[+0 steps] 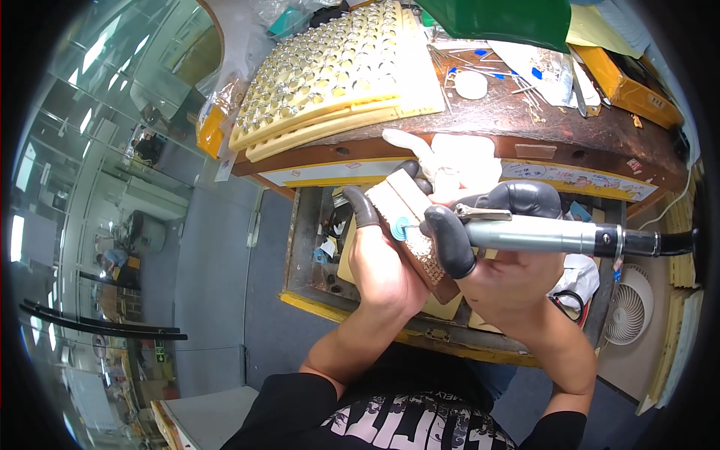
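My left hand (379, 259), with black finger covers on the thumb and fingertips, is closed round a brown wooden block (442, 287) whose upper face is pale and rough. In my right hand (517, 274), also wearing black finger covers, lies a grey metal rotary handpiece (532, 235) with a black cable end. It lies nearly level and its tip points left at the block. A small blue disc (401, 228) sits where the tip meets the block; whether it belongs to the tool or the block I cannot tell. Both hands are over an open drawer (296, 259).
Stacked cream trays (334, 124) with many round shiny pieces stand on the dark wooden bench (480, 120). Beside them lie thin metal bits, a white round disc (471, 85) and a green bin (502, 22). White wrapped material (465, 161) hangs at the bench edge. A fan (630, 306) stands right.
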Demonstrator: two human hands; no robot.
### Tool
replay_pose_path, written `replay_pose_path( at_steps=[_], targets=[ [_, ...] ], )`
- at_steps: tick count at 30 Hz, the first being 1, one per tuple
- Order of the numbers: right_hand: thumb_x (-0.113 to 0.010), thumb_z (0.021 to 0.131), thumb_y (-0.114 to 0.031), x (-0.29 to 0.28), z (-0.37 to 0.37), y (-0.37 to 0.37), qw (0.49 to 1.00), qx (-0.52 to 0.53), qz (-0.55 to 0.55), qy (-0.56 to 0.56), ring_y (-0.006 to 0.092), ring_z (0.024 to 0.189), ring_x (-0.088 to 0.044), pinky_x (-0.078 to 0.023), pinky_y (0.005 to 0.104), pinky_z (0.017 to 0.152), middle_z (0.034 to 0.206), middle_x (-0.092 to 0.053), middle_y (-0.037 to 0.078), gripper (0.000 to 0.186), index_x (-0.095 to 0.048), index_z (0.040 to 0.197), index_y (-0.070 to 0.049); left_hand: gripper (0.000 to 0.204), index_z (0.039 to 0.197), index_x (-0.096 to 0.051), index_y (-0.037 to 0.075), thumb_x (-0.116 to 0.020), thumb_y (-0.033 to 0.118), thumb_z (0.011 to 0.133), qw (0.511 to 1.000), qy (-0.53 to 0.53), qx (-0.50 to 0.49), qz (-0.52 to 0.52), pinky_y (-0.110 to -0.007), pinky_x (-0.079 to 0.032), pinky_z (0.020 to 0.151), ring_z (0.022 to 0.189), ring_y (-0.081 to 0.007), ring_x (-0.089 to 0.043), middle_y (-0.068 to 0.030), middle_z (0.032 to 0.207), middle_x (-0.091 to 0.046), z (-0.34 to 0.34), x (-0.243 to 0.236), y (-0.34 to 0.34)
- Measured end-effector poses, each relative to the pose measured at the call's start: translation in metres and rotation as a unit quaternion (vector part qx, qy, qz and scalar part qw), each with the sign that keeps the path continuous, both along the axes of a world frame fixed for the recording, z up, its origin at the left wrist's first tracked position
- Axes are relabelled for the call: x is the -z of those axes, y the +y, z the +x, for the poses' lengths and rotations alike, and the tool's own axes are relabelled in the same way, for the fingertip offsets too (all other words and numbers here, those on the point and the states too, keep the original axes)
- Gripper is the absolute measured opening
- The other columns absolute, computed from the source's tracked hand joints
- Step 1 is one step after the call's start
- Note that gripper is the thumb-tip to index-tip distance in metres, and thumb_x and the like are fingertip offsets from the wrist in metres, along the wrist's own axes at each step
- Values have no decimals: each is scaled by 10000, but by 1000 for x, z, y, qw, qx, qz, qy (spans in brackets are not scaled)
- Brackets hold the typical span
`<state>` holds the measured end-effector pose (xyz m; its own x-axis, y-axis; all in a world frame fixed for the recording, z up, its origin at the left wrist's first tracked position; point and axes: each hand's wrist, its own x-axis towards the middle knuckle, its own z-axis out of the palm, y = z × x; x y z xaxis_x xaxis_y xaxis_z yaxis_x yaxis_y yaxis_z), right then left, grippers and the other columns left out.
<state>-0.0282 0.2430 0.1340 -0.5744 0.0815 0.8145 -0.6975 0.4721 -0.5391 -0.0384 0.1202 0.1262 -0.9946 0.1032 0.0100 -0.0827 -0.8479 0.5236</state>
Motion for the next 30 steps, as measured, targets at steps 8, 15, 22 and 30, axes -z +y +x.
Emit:
replay_pose_path(
  at_steps=[8, 15, 22, 30],
  targets=[
    [-813, 745, -24, -1, -3, -1, 999, -16, -33, -13, 170, 688, -625, -467, 293, 641, 808, -700, 71, 85, -745, 795, -24, 768, 1385, -420, -8, -234, 637, 1014, 998, -21, -43, -37, -432, -477, 1018, 1137, -281, -596, -150, 1231, -581, 1, 1, 1],
    [-811, 739, -21, -3, -4, 3, 999, 13, -4, 47, 184, 643, -599, -445, 302, 600, 784, -667, 70, 89, -723, 735, -30, 751, 1375, -446, 8, -253, 637, 1014, 998, -34, -37, -34, -424, -487, 1004, 1108, -260, -605, -114, 1186, -589, 0, 0, 3],
    [-812, 748, -16, 1, -1, -2, 997, -27, -64, -15, 156, 693, -634, -476, 275, 640, 787, -660, 62, 102, -711, 767, -11, 751, 1372, -446, 7, -249, 637, 1014, 998, -33, -28, -43, -412, -488, 995, 1114, -251, -598, -126, 1197, -588, 1, 1, 1],
    [-810, 746, -41, 2, 1, -4, 997, -6, -70, -29, 167, 647, -609, -461, 296, 604, 734, -663, 56, 98, -722, 705, -35, 740, 1372, -431, -10, -219, 609, 1028, 999, -22, -33, -34, -431, -485, 991, 1099, -270, -596, -135, 1185, -588, 3, -4, 5]
  ],
)
